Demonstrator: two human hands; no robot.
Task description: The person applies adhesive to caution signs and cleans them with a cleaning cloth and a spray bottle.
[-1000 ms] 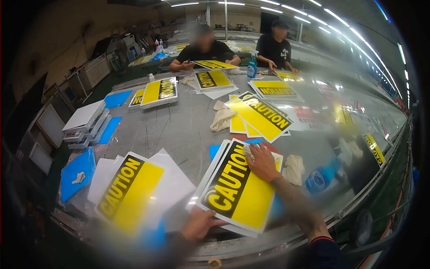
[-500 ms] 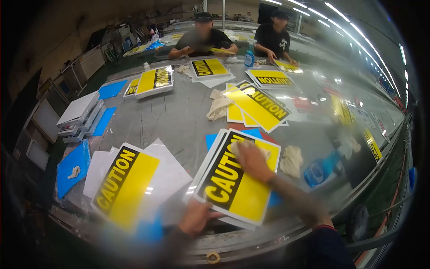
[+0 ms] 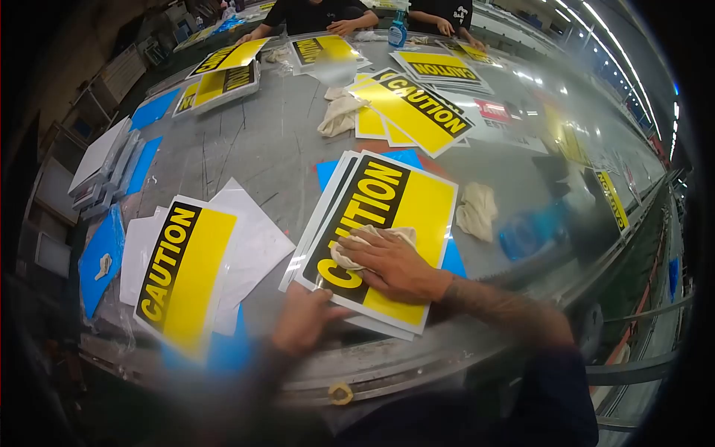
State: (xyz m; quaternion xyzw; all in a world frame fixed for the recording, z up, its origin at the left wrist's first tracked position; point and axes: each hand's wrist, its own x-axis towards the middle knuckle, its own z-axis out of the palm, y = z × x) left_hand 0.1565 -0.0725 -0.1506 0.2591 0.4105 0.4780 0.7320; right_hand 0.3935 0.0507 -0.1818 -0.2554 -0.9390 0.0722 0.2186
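A yellow and black caution sign (image 3: 426,200) lies on top of a small stack in front of me. On its lower middle my right hand (image 3: 398,264) presses a cream cloth (image 3: 357,249), fingers spread over it and covering some letters. At the near left corner of the stack, my left hand (image 3: 304,316) grips the caution sign's edge, thumb on top; its other fingers are partly hidden. To the left, another caution sign (image 3: 182,276) rests on white sheets (image 3: 257,231).
Crumpled cloths (image 3: 477,211) and a blue spray bottle (image 3: 521,235), blurred, lie to the right. More caution signs (image 3: 421,108) are piled farther back. Two co-workers (image 3: 316,15) stand across the table, near another spray bottle (image 3: 398,31). Wrapped stacks (image 3: 104,167) sit at left.
My right hand has slid the cloth from the upper part of the sign down toward its lower left. The view has tilted downward. A co-worker's hand now holds a sign over the far-left pile.
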